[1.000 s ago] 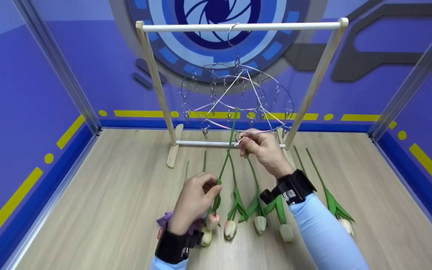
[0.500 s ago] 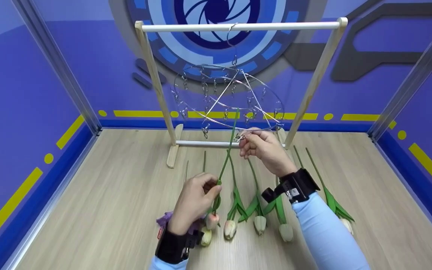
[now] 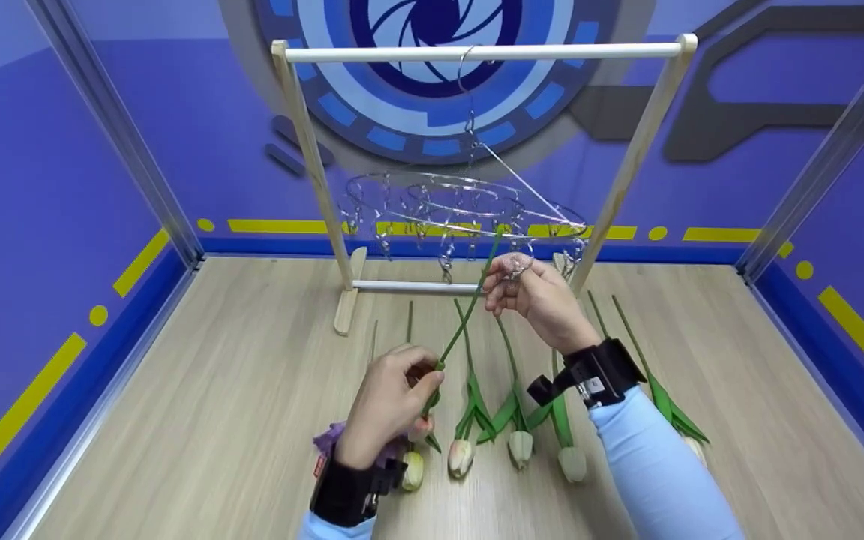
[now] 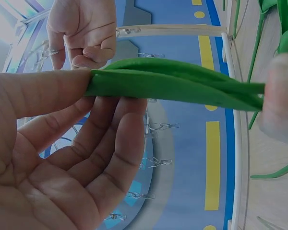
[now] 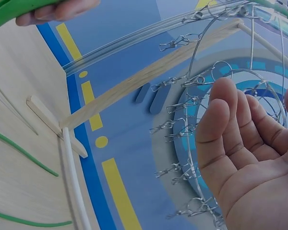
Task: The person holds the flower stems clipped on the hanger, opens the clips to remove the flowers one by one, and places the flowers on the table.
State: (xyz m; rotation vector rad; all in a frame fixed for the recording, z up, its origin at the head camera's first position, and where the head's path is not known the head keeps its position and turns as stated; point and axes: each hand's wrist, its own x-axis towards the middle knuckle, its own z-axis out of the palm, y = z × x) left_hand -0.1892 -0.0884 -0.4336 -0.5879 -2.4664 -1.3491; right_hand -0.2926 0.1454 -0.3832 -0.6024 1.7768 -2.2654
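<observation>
My left hand [image 3: 391,397] pinches an artificial tulip [image 3: 463,324] by its leaves and stem, between thumb and fingers. The pinkish bloom points down and the stem slants up right. In the left wrist view its green leaves [image 4: 173,86] lie across the fingertips. My right hand [image 3: 537,296] is raised beside the stem's upper end, under a round metal clip hanger [image 3: 432,225]. Its fingers are loosely bent, thumb apart from them in the right wrist view. A clip's ring [image 5: 222,70] shows just above the fingertips; no grip on it is visible.
A wooden rack [image 3: 312,165] bears the hanger on its white top bar [image 3: 552,52]. Several tulips lie on the table, including a pinkish-white one [image 3: 460,457] and a yellow one [image 3: 412,471]. A purple flower [image 3: 329,437] is partly behind the left wrist.
The hanger has swung from tilted to nearly level, and the clip has slipped from my right hand's pinch. The held stem's tip has shifted right, towards the right hand.
</observation>
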